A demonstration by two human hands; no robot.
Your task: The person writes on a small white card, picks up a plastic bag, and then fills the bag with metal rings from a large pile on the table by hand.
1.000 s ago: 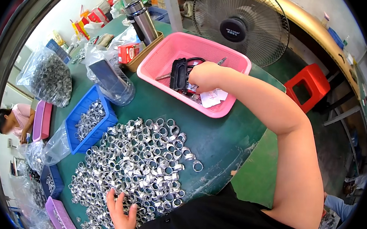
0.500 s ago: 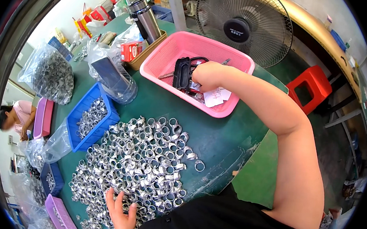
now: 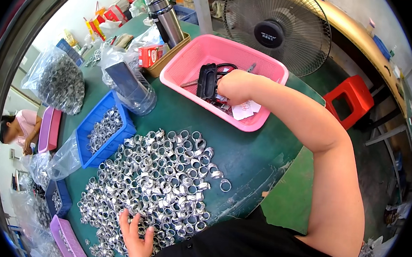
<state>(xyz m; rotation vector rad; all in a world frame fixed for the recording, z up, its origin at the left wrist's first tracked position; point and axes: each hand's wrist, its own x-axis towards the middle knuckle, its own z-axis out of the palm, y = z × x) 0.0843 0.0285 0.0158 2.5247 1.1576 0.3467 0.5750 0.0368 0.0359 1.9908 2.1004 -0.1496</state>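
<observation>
A large pile of silver metal rings (image 3: 165, 168) lies spread over the green table. At its near edge rests my left hand (image 3: 137, 240), fingers apart, touching or just above the rings and holding nothing. My right arm reaches across to a pink mesh basket (image 3: 178, 74). Inside it, my right hand (image 3: 234, 86) is curled beside a black open case (image 3: 207, 81); its fingertips are hidden, and what they hold cannot be made out. White paper slips (image 3: 243, 111) and black cable lie in the basket around that hand.
Left of the pile stands a blue bin (image 3: 99, 158) of rings. Behind it are a clear plastic container with a phone (image 3: 126, 80), a steel thermos (image 3: 166, 20) and a bag of rings (image 3: 61, 82). A fan (image 3: 275, 33) and red stool (image 3: 348, 102) stand beyond; another person sits far left.
My right hand has shifted slightly lower within the basket, covering more of the paper slips. My left hand stays almost where it was, and the view has moved a little.
</observation>
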